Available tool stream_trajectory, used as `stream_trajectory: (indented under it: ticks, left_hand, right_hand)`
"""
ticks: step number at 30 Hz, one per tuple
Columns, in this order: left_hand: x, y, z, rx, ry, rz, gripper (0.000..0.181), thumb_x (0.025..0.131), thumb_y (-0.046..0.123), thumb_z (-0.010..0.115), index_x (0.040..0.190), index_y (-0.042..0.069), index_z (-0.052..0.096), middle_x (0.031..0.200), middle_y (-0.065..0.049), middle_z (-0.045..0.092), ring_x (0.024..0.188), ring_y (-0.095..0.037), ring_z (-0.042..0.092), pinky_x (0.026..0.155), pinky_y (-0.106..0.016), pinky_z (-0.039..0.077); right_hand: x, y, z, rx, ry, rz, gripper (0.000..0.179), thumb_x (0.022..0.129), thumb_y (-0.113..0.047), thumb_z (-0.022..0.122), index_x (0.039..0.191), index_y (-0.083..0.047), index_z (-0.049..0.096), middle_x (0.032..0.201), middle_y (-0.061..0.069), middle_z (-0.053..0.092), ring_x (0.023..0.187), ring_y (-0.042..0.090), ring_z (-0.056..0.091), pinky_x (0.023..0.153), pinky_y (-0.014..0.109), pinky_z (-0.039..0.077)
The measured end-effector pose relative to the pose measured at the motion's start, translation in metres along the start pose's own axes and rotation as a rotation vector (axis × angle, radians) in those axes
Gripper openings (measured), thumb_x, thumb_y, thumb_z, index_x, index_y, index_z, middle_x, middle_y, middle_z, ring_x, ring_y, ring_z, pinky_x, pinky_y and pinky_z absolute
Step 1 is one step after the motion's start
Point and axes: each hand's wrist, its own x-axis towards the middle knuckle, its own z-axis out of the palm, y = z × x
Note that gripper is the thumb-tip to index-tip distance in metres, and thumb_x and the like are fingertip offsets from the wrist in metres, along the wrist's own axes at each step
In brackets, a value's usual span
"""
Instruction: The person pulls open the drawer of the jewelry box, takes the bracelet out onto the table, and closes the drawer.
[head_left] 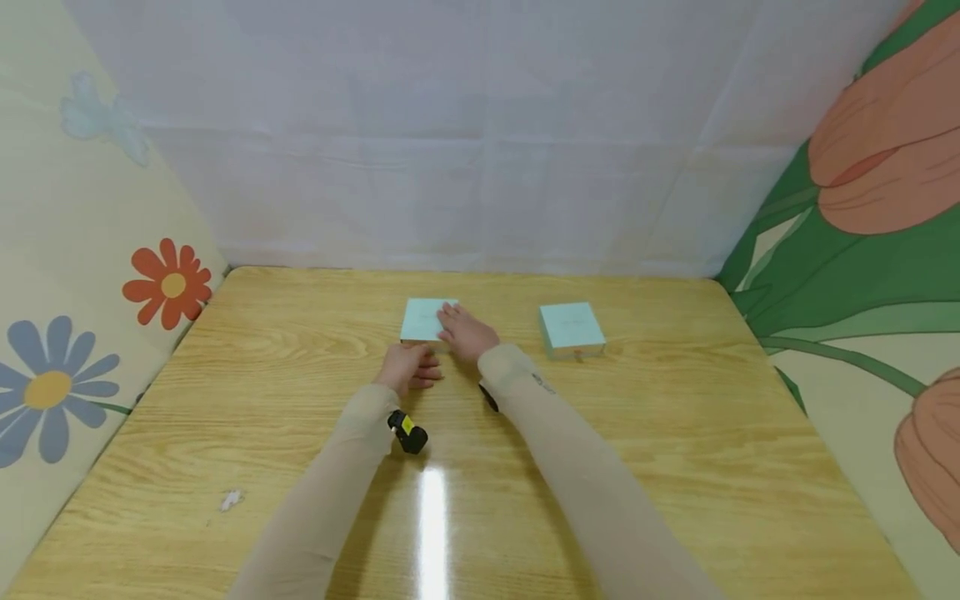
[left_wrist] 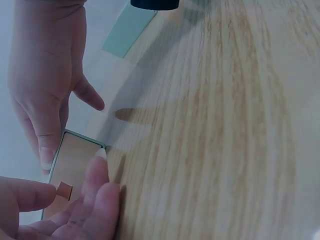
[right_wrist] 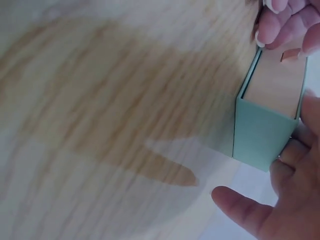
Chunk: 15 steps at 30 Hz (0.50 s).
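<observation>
A mint-green drawer box (head_left: 420,320) with a pale front lies left of the table's centre line. My right hand (head_left: 468,335) rests on its top at the right side, fingers extended and thumb held out from the box. At the front is my left hand (head_left: 408,367), its thumb tip right at the small brown pull tab (left_wrist: 64,191). The other left fingers (left_wrist: 95,175) lie loosely bent along the lower front edge, apart from the thumb. In the right wrist view, the green side wall (right_wrist: 262,132) and pale drawer front (right_wrist: 275,82) show.
A second mint-green box (head_left: 572,327) with a similar tab stands to the right on the wooden table (head_left: 675,433). A white curtain (head_left: 480,167) closes off the back. A small white patch (head_left: 231,499) marks the table at the left front.
</observation>
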Motion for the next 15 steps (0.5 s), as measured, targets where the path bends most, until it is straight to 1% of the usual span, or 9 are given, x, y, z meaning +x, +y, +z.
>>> stream_trajectory:
  ticks: [2,7,12,15]
  left_hand:
    - [0.001,0.0,0.0,-0.014,0.006,-0.015,0.033,0.102,0.011,0.044,0.124,-0.013,0.051,0.076,-0.006,0.065,0.054,-0.011,0.064,0.05,-0.024,0.055]
    - [0.009,-0.002,0.0,-0.049,-0.006,-0.031,0.027,0.102,0.006,0.044,0.119,-0.013,0.051,0.075,-0.008,0.067,0.057,-0.014,0.066,0.056,-0.026,0.057]
    - [0.01,0.0,0.001,-0.031,-0.018,-0.037,0.022,0.101,0.004,0.045,0.114,-0.011,0.053,0.074,-0.009,0.068,0.058,-0.014,0.067,0.056,-0.026,0.057]
    - [0.01,0.0,0.003,-0.019,-0.011,-0.039,0.021,0.1,0.004,0.044,0.112,-0.01,0.054,0.07,-0.007,0.067,0.057,-0.014,0.067,0.054,-0.026,0.057]
  right_hand:
    - [0.0,-0.001,-0.001,0.01,-0.005,-0.001,0.052,0.107,-0.028,0.034,0.153,-0.005,0.026,0.16,0.008,0.015,0.147,0.022,0.01,0.118,0.029,0.009]
    - [0.001,-0.001,-0.001,-0.003,-0.013,0.006,0.052,0.107,-0.029,0.034,0.153,-0.007,0.025,0.16,0.007,0.014,0.148,0.022,0.009,0.118,0.029,0.009]
    - [0.001,0.0,-0.001,-0.004,-0.028,0.011,0.052,0.108,-0.029,0.032,0.154,-0.008,0.022,0.161,0.007,0.012,0.148,0.021,0.007,0.118,0.029,0.008]
    - [0.0,0.0,-0.001,0.001,-0.029,0.014,0.052,0.108,-0.028,0.033,0.154,-0.007,0.022,0.161,0.007,0.012,0.148,0.022,0.007,0.118,0.029,0.007]
